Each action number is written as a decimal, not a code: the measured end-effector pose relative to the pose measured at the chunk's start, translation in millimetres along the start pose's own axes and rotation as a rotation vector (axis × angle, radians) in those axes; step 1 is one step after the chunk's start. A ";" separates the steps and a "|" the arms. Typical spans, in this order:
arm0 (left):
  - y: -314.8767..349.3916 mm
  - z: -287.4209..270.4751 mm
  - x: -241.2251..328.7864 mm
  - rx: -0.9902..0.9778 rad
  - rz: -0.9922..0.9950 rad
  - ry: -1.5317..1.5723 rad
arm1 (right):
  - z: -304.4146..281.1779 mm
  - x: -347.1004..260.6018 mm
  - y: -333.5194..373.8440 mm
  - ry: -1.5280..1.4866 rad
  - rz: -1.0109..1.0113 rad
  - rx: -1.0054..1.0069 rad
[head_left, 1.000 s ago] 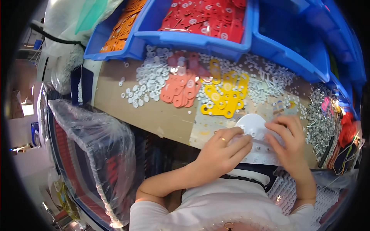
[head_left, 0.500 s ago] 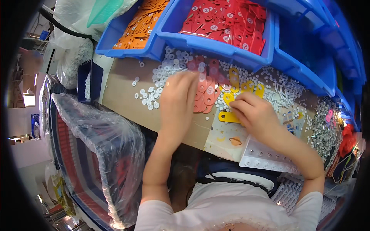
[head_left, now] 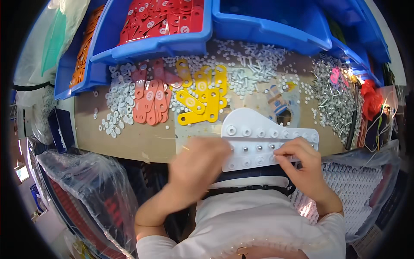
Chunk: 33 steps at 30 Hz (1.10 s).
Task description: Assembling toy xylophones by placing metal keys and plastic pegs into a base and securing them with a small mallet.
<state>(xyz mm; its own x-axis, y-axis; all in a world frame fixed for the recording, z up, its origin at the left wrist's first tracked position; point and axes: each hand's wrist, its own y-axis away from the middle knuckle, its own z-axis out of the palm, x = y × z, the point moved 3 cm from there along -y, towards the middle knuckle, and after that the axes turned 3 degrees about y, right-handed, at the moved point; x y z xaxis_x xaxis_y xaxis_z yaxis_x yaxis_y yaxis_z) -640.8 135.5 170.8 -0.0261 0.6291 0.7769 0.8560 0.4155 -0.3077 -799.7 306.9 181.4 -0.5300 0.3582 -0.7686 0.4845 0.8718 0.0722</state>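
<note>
Near edge of the bench (head_left: 129,144), right of centre: we see a white plastic plate (head_left: 258,129) with rows of studs. Left hand (head_left: 196,170), blurred, rests on its left end; grip unclear. Right hand (head_left: 302,162) pinches its near right edge. Yellow tags (head_left: 202,97) and salmon tags (head_left: 148,101) lie mid-bench.
</note>
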 end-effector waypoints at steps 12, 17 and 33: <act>13.5 58.5 24.7 -0.270 0.357 -0.175 | 12.8 12.0 10.8 0.074 -0.067 -0.006; 29.1 58.5 19.1 -0.201 0.511 -0.358 | 11.7 21.2 18.6 0.123 -0.290 0.017; 42.9 59.5 14.4 -0.019 0.282 -0.301 | 17.0 11.6 21.6 0.699 -0.774 0.038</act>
<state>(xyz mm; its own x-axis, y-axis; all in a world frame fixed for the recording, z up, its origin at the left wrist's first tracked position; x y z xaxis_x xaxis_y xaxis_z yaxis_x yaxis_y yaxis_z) -635.2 201.6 136.1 0.0628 0.8818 0.4674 0.8605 0.1893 -0.4730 -783.5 324.3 163.3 -0.9839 -0.1701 -0.0559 -0.1446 0.9389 -0.3124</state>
